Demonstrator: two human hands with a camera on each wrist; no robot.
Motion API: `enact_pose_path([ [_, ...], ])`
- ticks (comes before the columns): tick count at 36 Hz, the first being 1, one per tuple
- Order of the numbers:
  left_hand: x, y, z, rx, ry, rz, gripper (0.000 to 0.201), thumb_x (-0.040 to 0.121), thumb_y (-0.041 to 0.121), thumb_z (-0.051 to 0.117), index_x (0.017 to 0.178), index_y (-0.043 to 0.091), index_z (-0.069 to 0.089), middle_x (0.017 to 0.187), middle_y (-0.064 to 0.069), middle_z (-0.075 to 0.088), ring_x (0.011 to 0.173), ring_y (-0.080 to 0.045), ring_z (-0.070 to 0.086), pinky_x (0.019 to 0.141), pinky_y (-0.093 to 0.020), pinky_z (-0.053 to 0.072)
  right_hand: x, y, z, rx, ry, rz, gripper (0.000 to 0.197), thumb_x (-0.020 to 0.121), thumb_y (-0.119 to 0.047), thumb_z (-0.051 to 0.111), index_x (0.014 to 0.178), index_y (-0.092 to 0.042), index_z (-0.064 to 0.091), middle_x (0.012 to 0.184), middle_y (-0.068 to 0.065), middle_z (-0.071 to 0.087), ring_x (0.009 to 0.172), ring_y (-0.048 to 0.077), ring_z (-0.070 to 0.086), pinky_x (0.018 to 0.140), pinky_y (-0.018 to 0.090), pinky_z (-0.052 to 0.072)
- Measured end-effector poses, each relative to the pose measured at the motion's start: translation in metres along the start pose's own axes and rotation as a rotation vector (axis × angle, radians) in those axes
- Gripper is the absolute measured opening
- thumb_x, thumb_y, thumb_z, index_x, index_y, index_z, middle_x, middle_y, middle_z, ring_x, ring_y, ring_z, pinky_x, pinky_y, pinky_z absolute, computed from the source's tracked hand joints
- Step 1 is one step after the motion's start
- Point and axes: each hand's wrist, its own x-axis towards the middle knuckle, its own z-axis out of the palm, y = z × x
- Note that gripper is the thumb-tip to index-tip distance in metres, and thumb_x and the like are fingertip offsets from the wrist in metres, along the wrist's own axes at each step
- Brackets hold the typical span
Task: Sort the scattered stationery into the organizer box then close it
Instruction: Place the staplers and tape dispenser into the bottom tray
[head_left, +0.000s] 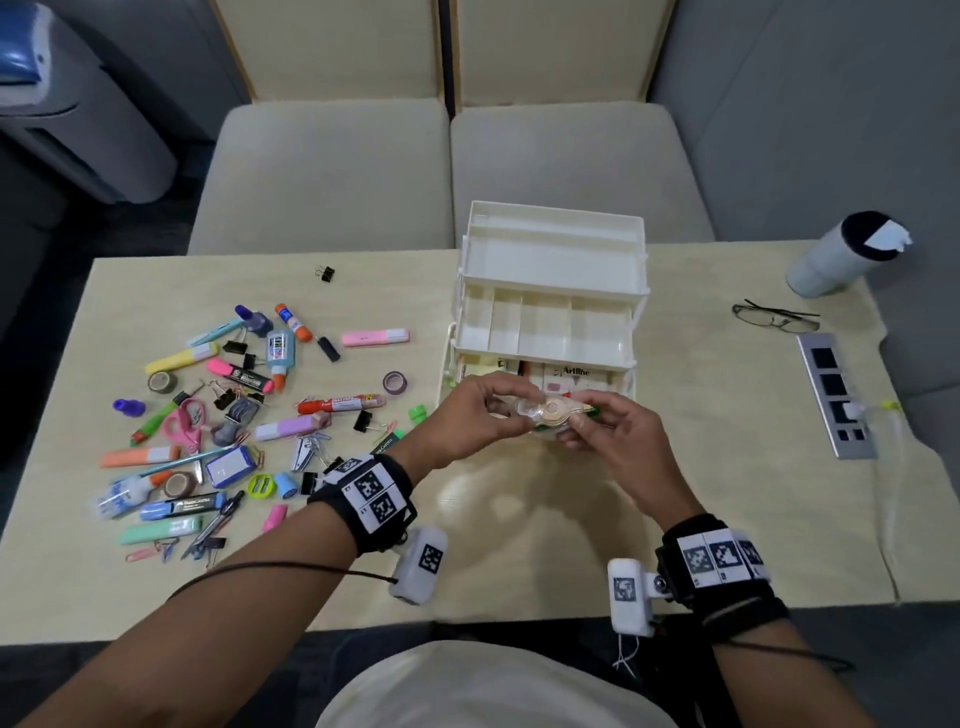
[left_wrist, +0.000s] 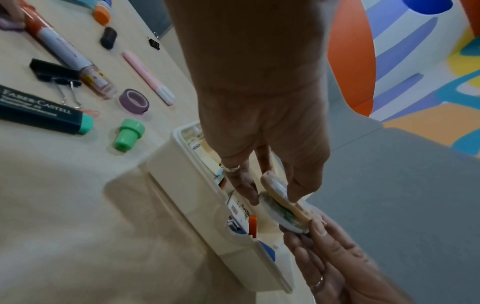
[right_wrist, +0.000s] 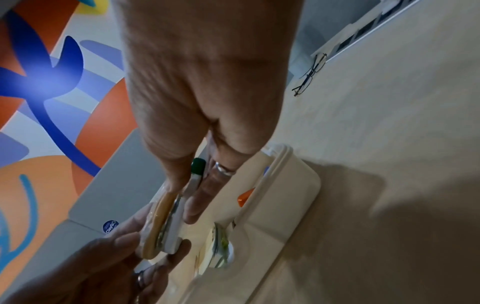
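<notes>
A cream tiered organizer box stands open at the table's middle, its trays fanned back; the bottom compartment holds boxed items. Just above its front edge both hands hold a clear correction-tape dispenser with a tan reel and a green tip. My left hand pinches its left end between thumb and fingers. My right hand pinches the right end, thumb on top. Scattered stationery covers the table's left half: highlighters, glue, binder clips, scissors, tape rolls.
A white tumbler, eyeglasses and a power strip lie at the table's right. A purple tape roll and a green cap lie close to the box's left side. Beige seats stand behind the table.
</notes>
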Motion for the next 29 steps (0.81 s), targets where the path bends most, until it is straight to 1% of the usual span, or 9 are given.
enact_pose_path([
  [3, 0.002, 0.004, 0.004, -0.121, 0.016, -0.097, 0.026, 0.09, 0.01, 0.08, 0.114, 0.02, 0.079, 0.125, 0.001, 0.073, 0.106, -0.02, 0.072, 0.093, -0.036, 0.06, 0.009, 0.001, -0.007, -0.028, -0.017, 0.011, 0.03, 0.093, -0.004, 0.075, 0.123, -0.007, 0.073, 0.114, 0.015, 0.079, 0.088, 0.038, 0.077, 0.085, 0.037, 0.065],
  [6, 0.006, 0.001, 0.011, -0.333, 0.105, -0.23, 0.036, 0.093, 0.01, 0.076, 0.127, 0.017, 0.071, 0.122, -0.009, 0.075, 0.102, -0.026, 0.073, 0.088, -0.039, 0.062, 0.018, 0.004, -0.01, -0.022, -0.005, 0.021, 0.031, 0.094, 0.0, 0.074, 0.124, -0.003, 0.072, 0.112, 0.015, 0.079, 0.087, 0.036, 0.078, 0.085, 0.037, 0.065],
  [8, 0.011, -0.004, 0.014, -0.457, 0.178, -0.347, 0.046, 0.091, 0.009, 0.078, 0.134, 0.015, 0.061, 0.117, -0.018, 0.075, 0.098, -0.031, 0.074, 0.092, -0.046, 0.061, 0.024, 0.006, -0.011, -0.036, 0.0, 0.028, 0.032, 0.094, -0.001, 0.074, 0.126, -0.003, 0.071, 0.107, 0.016, 0.08, 0.088, 0.037, 0.078, 0.085, 0.04, 0.065],
  [11, 0.019, -0.006, 0.015, -0.561, 0.151, -0.488, 0.044, 0.092, 0.006, 0.076, 0.132, 0.006, 0.057, 0.116, -0.025, 0.074, 0.098, -0.036, 0.074, 0.101, -0.054, 0.056, 0.028, 0.007, -0.01, -0.05, -0.015, 0.032, 0.029, 0.095, 0.0, 0.072, 0.124, -0.005, 0.071, 0.103, 0.016, 0.08, 0.088, 0.037, 0.078, 0.083, 0.037, 0.065],
  [14, 0.028, -0.004, 0.016, -0.587, 0.148, -0.516, 0.033, 0.094, 0.002, 0.071, 0.125, -0.003, 0.062, 0.12, -0.028, 0.071, 0.1, -0.038, 0.073, 0.093, -0.045, 0.061, 0.032, 0.007, -0.009, -0.046, -0.016, 0.04, 0.027, 0.097, -0.001, 0.071, 0.123, -0.008, 0.072, 0.101, 0.016, 0.08, 0.088, 0.038, 0.077, 0.08, 0.034, 0.066],
  [20, 0.048, -0.005, 0.015, -0.517, 0.34, -0.543, 0.024, 0.087, 0.001, 0.078, 0.107, -0.008, 0.069, 0.111, -0.025, 0.074, 0.08, -0.025, 0.077, 0.065, -0.023, 0.061, 0.036, 0.008, -0.015, -0.09, 0.052, 0.083, 0.044, 0.099, -0.004, 0.071, 0.141, -0.011, 0.059, 0.109, 0.008, 0.08, 0.09, 0.031, 0.079, 0.084, 0.038, 0.065],
  [23, 0.056, -0.01, 0.018, -0.463, 0.417, -0.552, 0.028, 0.087, 0.002, 0.08, 0.108, -0.011, 0.067, 0.106, -0.024, 0.074, 0.076, -0.024, 0.078, 0.066, -0.025, 0.063, 0.034, 0.01, -0.023, -0.126, 0.118, 0.108, 0.039, 0.098, -0.008, 0.073, 0.135, -0.011, 0.063, 0.104, 0.008, 0.081, 0.089, 0.029, 0.08, 0.083, 0.035, 0.064],
  [26, 0.064, -0.013, 0.026, -0.458, 0.469, -0.545, 0.025, 0.088, 0.002, 0.079, 0.107, -0.01, 0.067, 0.103, -0.023, 0.076, 0.084, -0.028, 0.079, 0.083, -0.033, 0.064, 0.031, 0.015, -0.032, -0.135, 0.148, 0.113, 0.027, 0.098, -0.006, 0.073, 0.124, -0.009, 0.068, 0.096, 0.009, 0.081, 0.09, 0.031, 0.079, 0.082, 0.031, 0.064],
  [29, 0.073, -0.015, 0.035, -0.459, 0.502, -0.532, 0.022, 0.087, 0.003, 0.08, 0.104, -0.007, 0.071, 0.1, -0.021, 0.078, 0.078, -0.024, 0.074, 0.07, -0.026, 0.061, 0.026, 0.018, -0.038, -0.166, 0.148, 0.108, 0.019, 0.098, -0.006, 0.072, 0.117, -0.009, 0.069, 0.097, 0.01, 0.081, 0.09, 0.027, 0.079, 0.088, 0.039, 0.064],
])
